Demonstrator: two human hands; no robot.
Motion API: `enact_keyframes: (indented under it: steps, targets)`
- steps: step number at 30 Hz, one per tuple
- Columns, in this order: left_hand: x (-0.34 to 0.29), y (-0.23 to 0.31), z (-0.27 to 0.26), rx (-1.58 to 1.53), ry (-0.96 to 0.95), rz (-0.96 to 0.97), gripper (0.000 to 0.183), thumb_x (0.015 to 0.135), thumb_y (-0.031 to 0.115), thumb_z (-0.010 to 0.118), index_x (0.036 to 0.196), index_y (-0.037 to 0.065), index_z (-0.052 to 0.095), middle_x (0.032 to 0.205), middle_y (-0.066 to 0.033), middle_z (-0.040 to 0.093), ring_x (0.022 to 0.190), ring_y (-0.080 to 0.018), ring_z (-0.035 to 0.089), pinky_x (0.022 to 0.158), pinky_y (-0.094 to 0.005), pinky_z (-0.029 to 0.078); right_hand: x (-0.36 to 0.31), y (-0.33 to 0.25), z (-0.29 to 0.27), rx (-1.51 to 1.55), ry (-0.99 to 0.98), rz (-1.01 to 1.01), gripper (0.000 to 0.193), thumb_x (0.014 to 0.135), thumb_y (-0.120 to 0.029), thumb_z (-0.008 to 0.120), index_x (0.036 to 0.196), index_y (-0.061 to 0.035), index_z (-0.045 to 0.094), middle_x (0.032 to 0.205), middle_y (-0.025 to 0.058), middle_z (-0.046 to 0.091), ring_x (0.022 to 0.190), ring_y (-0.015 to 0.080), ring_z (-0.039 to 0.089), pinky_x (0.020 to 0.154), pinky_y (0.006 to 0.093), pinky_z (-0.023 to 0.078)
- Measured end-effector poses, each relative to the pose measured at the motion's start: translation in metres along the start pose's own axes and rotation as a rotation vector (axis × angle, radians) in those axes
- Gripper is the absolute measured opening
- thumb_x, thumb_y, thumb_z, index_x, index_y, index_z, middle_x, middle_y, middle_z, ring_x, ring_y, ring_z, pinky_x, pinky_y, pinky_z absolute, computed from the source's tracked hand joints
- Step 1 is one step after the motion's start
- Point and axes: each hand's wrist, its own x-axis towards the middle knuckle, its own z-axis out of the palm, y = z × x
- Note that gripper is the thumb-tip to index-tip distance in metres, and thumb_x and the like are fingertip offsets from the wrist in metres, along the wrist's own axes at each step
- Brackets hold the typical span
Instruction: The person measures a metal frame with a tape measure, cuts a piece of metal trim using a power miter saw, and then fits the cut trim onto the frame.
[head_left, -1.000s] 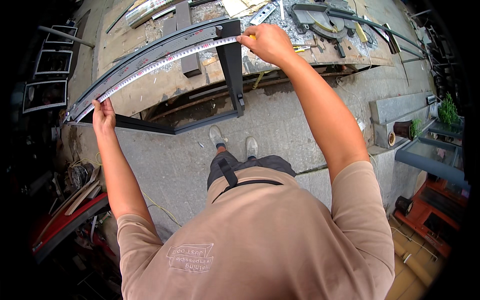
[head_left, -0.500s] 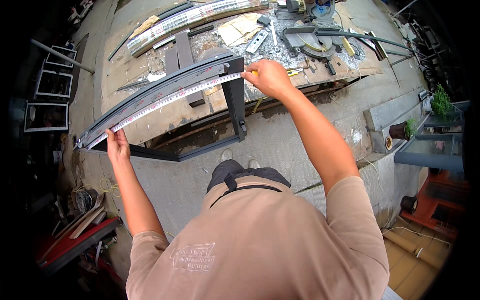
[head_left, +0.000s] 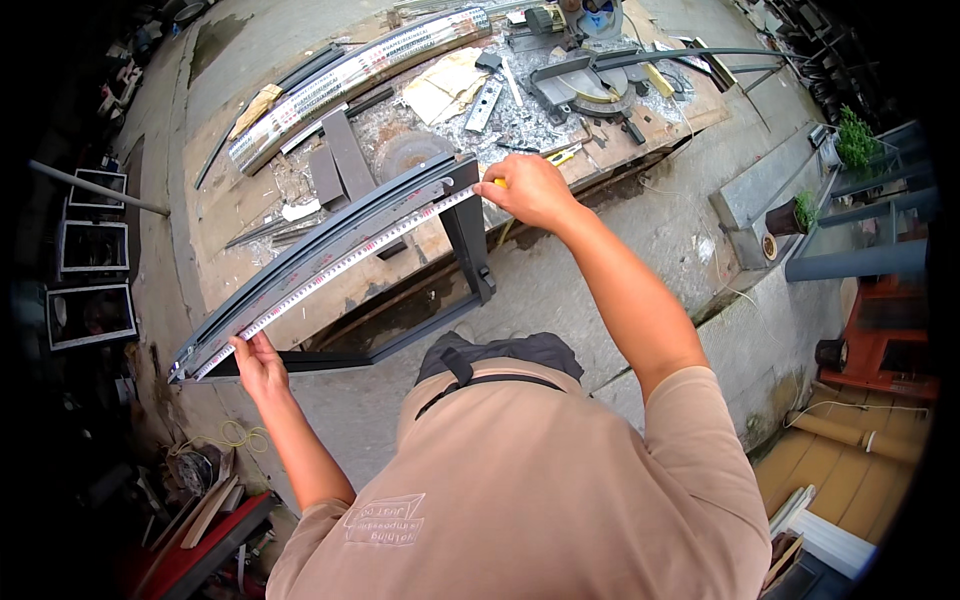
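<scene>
A dark grey metal frame (head_left: pixel 466 245) stands at the near edge of the workbench, its long top rail slanting down to the left in view. Along that rail stretches the white blade of a tape measure (head_left: pixel 340 263). At the rail's left end, my left hand (head_left: pixel 262 367) is closed with thumb and fingers on the blade. My right hand (head_left: pixel 530 190) grips the tape at the frame's right corner. Only a yellow bit shows between its fingers; the rest of the tape's case is hidden.
The littered workbench (head_left: pixel 225 215) carries a miter saw (head_left: pixel 595 90), wrapped profiles (head_left: pixel 350 85), a yellow utility knife (head_left: pixel 563 155) and brown bars (head_left: pixel 345 155). Box-like frames (head_left: pixel 92 315) stand at far left. Potted plants (head_left: pixel 855 140) are at right, with a cable (head_left: pixel 740 293) across the ground.
The view has turned, so the scene's left side sits lower in the picture. Both hands keep their holds on the tape along the rail.
</scene>
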Motion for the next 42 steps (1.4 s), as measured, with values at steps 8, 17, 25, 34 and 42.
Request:
enact_keyframes:
  steps: [8,17,25,34,42]
  targets:
    - [-0.003,0.004,0.004,0.044,0.069,-0.02,0.031,0.109,0.017,0.061,0.128,-0.008,0.059,0.126,-0.0187,0.07,0.117,-0.0286,0.071,0.11,-0.0427,0.061,0.001,0.012,0.002,0.013,-0.014,-0.015,0.037,0.095,-0.047,0.072,0.099,-0.012,0.083,0.096,0.016,0.077,0.097,0.0371,0.073,0.086,0.0497,0.056]
    - [0.024,0.028,-0.014,0.0,0.101,-0.003,0.027,0.109,0.015,0.061,0.123,-0.008,0.063,0.12,-0.0192,0.072,0.114,-0.0306,0.072,0.107,-0.042,0.063,-0.012,0.014,-0.011,0.058,-0.078,-0.097,0.034,0.095,-0.045,0.071,0.099,-0.0142,0.084,0.099,0.0159,0.078,0.102,0.0365,0.074,0.09,0.05,0.057]
    - [-0.127,-0.083,0.008,0.198,-0.053,-0.057,0.026,0.107,0.023,0.067,0.121,0.002,0.064,0.121,-0.0096,0.072,0.117,-0.0239,0.071,0.099,-0.0376,0.066,-0.112,0.174,-0.029,0.242,-0.191,0.043,0.033,0.09,-0.045,0.075,0.096,-0.0131,0.084,0.092,0.0161,0.078,0.093,0.0378,0.075,0.085,0.0492,0.058]
    - [-0.408,-0.316,0.216,0.848,-0.75,-0.882,0.042,0.113,0.029,0.056,0.144,0.0,0.056,0.135,-0.0183,0.069,0.119,-0.0285,0.073,0.099,-0.0388,0.062,-0.236,0.31,-0.048,0.58,-0.346,0.297,0.043,0.094,-0.051,0.077,0.104,-0.0102,0.083,0.092,0.0124,0.079,0.085,0.0249,0.075,0.08,0.0368,0.057]
    - [-0.405,-0.429,0.284,1.184,-1.011,-1.025,0.035,0.113,0.026,0.058,0.14,0.004,0.061,0.128,-0.012,0.072,0.114,-0.0192,0.071,0.1,-0.0337,0.058,-0.304,0.406,-0.013,0.897,-0.08,0.803,0.063,0.107,-0.06,0.057,0.105,-0.0019,0.081,0.083,0.006,0.071,0.079,0.0158,0.063,0.075,0.0341,0.051]
